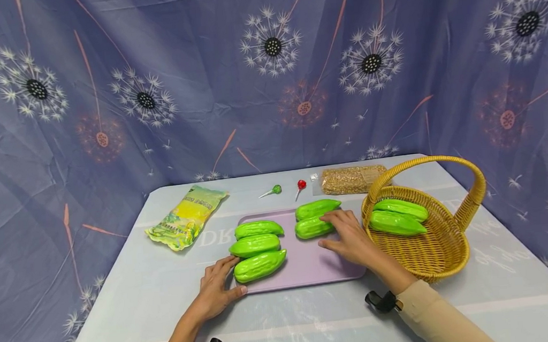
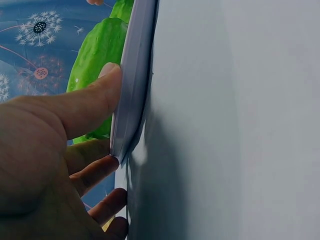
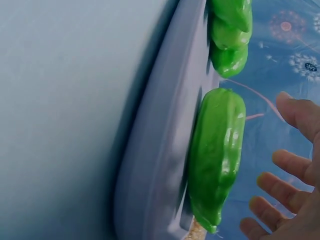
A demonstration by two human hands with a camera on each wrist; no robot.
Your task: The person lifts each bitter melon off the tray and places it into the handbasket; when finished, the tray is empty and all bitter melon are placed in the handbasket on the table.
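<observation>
The left hand (image 1: pixel 218 289) spans the near-left corner of the tray (image 1: pixel 306 268), thumb at the rim — grip wide, not clamped. Three green vegetables (image 1: pixel 254 245) lie on the tray beside it; two more vegetables (image 1: pixel 318 208) lie farther right. The right hand (image 1: pixel 349 237) hovers by the nearer one, grip wide and holding nothing. Smooth, rounded sides might slip from a light pinch, and the tall handle (image 1: pixel 423 161) of the basket (image 1: pixel 427 253) could snag a low arm.
</observation>
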